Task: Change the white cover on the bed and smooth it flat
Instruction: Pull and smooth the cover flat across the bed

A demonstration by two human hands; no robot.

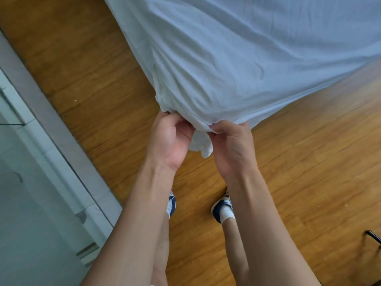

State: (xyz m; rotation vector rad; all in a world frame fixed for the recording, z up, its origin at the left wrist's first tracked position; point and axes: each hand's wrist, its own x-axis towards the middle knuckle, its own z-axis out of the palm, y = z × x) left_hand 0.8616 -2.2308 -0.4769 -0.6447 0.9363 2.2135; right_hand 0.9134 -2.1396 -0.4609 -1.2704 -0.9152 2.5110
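The white cover (237,50) is thin and creased, spread over the bed and drawn down to a bunched corner above the wooden floor (99,83). The left hand (171,139) and right hand (231,145) both grasp that gathered corner, fingers curled into the fabric, a small tail hanging between them.

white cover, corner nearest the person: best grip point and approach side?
Grip the bunched corner of the white cover, where the fabric gathers into a thick tail hanging off the bed's corner. Come from below and the floor side, as the left hand and right hand do now, pinching the gathered edge. The flat stretched areas above offer no fold to pinch.
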